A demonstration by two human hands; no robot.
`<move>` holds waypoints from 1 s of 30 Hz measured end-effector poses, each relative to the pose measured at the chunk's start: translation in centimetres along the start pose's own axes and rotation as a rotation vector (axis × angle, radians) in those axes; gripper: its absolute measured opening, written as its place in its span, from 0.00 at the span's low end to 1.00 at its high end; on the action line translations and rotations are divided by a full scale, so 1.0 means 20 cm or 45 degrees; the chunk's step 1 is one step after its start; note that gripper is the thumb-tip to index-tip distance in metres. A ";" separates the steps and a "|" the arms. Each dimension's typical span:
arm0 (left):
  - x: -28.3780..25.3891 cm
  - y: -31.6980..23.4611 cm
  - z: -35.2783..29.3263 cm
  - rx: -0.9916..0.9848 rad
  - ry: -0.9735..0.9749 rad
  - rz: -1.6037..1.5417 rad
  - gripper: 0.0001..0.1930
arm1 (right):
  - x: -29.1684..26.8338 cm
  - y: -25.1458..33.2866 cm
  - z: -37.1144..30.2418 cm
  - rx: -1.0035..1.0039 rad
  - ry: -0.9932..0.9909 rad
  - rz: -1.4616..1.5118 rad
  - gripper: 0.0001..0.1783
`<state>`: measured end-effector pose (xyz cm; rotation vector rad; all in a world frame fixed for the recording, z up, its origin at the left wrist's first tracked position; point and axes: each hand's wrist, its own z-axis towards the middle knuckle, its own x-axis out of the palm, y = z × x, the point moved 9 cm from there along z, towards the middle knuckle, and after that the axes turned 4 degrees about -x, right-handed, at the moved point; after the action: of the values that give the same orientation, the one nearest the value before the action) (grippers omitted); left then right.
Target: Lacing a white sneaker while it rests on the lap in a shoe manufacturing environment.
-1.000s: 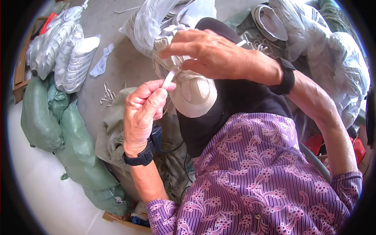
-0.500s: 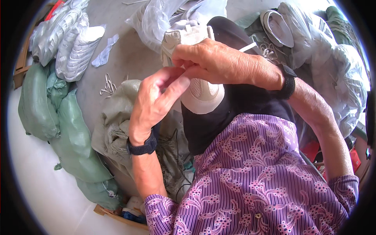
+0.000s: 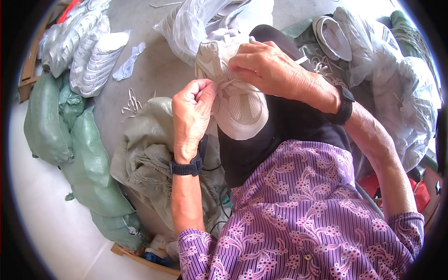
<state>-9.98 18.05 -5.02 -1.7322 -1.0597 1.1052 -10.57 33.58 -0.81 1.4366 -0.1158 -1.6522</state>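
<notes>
A cream sneaker (image 3: 241, 122) with a mesh toe rests on my dark-covered lap, toe toward me. Pale shoelace (image 3: 234, 86) strands cross its upper. At the left edge of the lacing, my left hand (image 3: 192, 109) pinches the lace between thumb and forefinger. Over the right side of the shoe, my right hand (image 3: 273, 70) is closed with bent fingers on the lace; its fingertips are partly hidden. Both wrists wear black bands.
Stacked white soles in plastic (image 3: 95, 58) and green sacks (image 3: 95, 163) lie at left. A beige sack (image 3: 144, 126) sits beside my left forearm, near loose laces (image 3: 131, 102). Plastic bags (image 3: 403, 93), a pale shoe (image 3: 332, 38) and more laces (image 3: 322, 65) are at right.
My hands have moved apart: the right one has shifted up and right, the left one slightly right. Crossing lace strands now show between them on the sneaker.
</notes>
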 end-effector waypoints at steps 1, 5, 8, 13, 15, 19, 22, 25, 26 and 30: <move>0.01 0.00 0.00 0.003 0.006 0.002 0.09 | 0.00 0.00 -0.01 0.005 -0.005 -0.003 0.07; 0.01 -0.02 0.00 0.038 -0.039 0.067 0.09 | 0.02 0.04 -0.01 -0.044 0.046 -0.198 0.09; 0.01 -0.02 0.00 0.033 -0.052 0.047 0.08 | 0.04 0.06 0.00 -0.094 0.064 -0.238 0.13; 0.02 -0.04 0.02 0.242 -0.199 0.231 0.07 | 0.05 0.08 0.00 -0.121 0.060 -0.221 0.14; 0.05 -0.09 0.00 0.411 -0.301 0.384 0.07 | 0.07 0.08 0.00 -0.123 0.068 -0.201 0.14; 0.05 0.03 0.00 0.083 -0.190 -0.015 0.09 | 0.06 0.04 0.03 -0.116 0.087 -0.226 0.13; 0.03 0.14 -0.01 -0.093 -0.147 -0.258 0.10 | 0.06 0.00 0.09 -0.016 0.027 -0.288 0.10; 0.04 0.14 -0.01 -0.091 -0.098 -0.216 0.11 | 0.12 0.05 0.12 -0.124 0.134 -0.277 0.06; 0.04 0.15 -0.02 -0.090 -0.104 -0.220 0.11 | 0.13 0.04 0.13 -0.093 0.196 -0.236 0.06; 0.06 0.16 -0.03 -0.066 -0.091 -0.259 0.12 | 0.18 0.01 0.14 -0.017 0.332 -0.129 0.05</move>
<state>-8.39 18.02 -8.02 -1.5944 -1.2883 1.0252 -12.37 29.75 -2.35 1.6571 0.1169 -1.5262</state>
